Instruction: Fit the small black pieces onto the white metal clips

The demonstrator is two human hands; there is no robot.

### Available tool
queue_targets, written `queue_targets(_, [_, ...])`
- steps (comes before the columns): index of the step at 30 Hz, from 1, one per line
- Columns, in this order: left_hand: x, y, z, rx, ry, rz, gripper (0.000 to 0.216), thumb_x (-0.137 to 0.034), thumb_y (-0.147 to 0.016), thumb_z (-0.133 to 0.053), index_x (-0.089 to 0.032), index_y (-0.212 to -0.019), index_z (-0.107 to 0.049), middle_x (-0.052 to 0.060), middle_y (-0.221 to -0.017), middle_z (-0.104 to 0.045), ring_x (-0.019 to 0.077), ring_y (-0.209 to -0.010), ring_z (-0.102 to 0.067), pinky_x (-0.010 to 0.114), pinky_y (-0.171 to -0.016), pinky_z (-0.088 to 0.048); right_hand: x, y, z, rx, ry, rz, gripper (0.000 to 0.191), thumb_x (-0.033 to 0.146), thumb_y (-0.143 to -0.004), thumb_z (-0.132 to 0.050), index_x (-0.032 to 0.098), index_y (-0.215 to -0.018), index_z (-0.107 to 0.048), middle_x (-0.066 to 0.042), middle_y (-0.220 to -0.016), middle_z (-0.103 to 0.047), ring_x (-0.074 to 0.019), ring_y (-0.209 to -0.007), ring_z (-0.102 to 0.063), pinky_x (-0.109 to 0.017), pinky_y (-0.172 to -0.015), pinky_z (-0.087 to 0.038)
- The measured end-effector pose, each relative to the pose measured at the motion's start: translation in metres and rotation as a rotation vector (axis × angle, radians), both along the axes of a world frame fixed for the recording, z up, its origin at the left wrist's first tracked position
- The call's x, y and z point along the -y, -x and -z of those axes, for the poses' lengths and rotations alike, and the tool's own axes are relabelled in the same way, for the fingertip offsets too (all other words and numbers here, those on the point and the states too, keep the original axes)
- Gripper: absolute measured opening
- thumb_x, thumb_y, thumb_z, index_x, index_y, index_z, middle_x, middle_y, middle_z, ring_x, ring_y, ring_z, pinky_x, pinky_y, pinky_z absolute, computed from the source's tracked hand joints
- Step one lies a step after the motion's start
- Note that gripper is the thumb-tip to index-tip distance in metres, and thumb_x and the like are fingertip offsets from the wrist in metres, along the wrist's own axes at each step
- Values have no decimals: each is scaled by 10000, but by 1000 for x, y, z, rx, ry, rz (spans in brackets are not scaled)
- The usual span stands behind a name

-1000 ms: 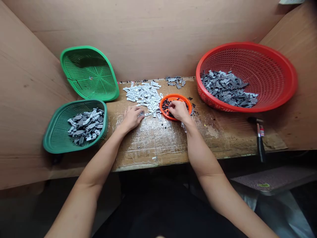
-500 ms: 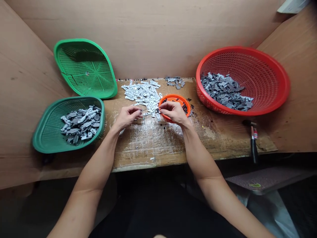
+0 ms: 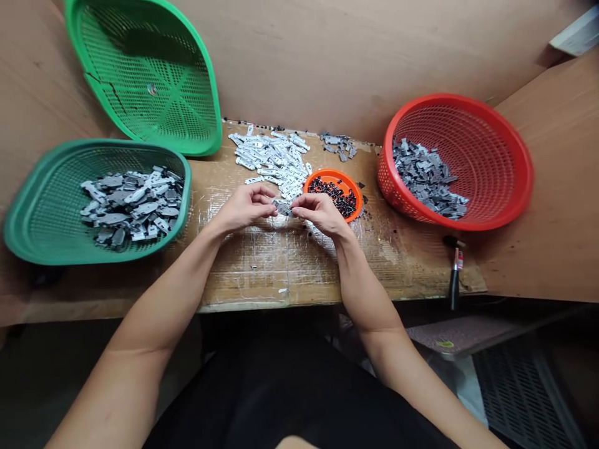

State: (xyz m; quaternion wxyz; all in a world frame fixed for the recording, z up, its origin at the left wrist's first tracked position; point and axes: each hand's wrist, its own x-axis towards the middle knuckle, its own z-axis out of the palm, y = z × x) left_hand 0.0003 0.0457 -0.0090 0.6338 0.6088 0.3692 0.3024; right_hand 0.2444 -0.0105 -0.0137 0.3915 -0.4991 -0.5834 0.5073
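Note:
Between my two hands is a small flat grey plate, pinched at its left end by my left hand and at its right end by my right hand. Both hands are closed at the fingertips, just above the cardboard-covered bench. Behind them spreads a pile of light grey elongated pieces. Beside my right hand, an orange dish holds many tiny black parts. Whether a black part is on the plate cannot be made out.
A dark green basket of mixed grey pieces stands left, a bright green basket leaning behind it. On the right are a red basket of dark grey plates and a black-handled hammer. Loose grey plates lie by the back wall.
My right hand has moved left, away from the orange dish, and my hands have come together on the grey plate. The camera view has tilted and shifted.

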Motion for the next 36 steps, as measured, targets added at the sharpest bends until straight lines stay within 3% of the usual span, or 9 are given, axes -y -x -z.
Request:
queue_targets(4, [2, -6, 3, 54, 118, -74, 146, -201, -766, -875, -168, -821, -744, 86, -827, -800, 182, -759, -766, 314, -731, -614, 4, -3, 0, 5, 53, -80, 285, 475, -819, -842, 208, -905, -791, -24, -792, -730, -152, -676, -593, -331, -659, -469])
queue_targets(8, [7, -15, 6, 64, 203, -166, 195, -162, -797, -851, -185, -706, -680, 48, -714, -740, 151, -673, -736, 305, -708, -619, 6, -2, 0, 101, 21, -72, 244, 439, -832, -811, 210, -917, -802, -27, -798, -752, -156, -689, -613, -330, -665, -473])
queue_targets(13, [10, -19, 6, 42, 232, -170, 193, -123, -853, -791, -185, -720, -665, 35, -667, -719, 144, -645, -729, 278, -664, -591, 7, 4, -1, 213, 7, -61, 210, 405, -843, -763, 199, -876, -788, -37, -770, -753, -162, -683, -627, -327, -643, -466])
queue_targets(23, [7, -16, 7, 85, 243, -149, 190, -117, -859, -796, -180, -738, -664, 38, -690, -731, 137, -640, -733, 261, -638, -563, 7, 15, 3, 117, 76, -4, 219, 408, -797, -768, 198, -815, -706, -11, -699, -699, -134, -603, -588, -298, -592, -473])
queue_targets(28, [5, -17, 11, 70, 253, -166, 202, -127, -828, -821, -190, -712, -668, 39, -681, -723, 152, -635, -735, 293, -631, -576, 4, 5, 9, 129, 58, -12, 228, 419, -856, -757, 194, -848, -717, -29, -730, -709, -148, -599, -600, -313, -579, -463])
queue_targets(33, [0, -16, 15, 40, 263, -178, 195, -130, -821, -823, -201, -702, -685, 41, -655, -715, 184, -670, -776, 288, -573, -552, -12, -45, 8, 516, -167, 373, 176, 320, -908, -658, 190, -847, -760, -60, -784, -745, -192, -690, -639, -378, -706, -508])
queue_targets(36, [-5, -15, 19, 31, 249, -180, 190, -142, -827, -825, -197, -711, -686, 53, -672, -736, 189, -678, -786, 286, -575, -554, -23, -66, 3, 768, -199, 363, 165, 240, -898, -655, 186, -835, -797, -69, -773, -753, -219, -742, -660, -414, -800, -512])
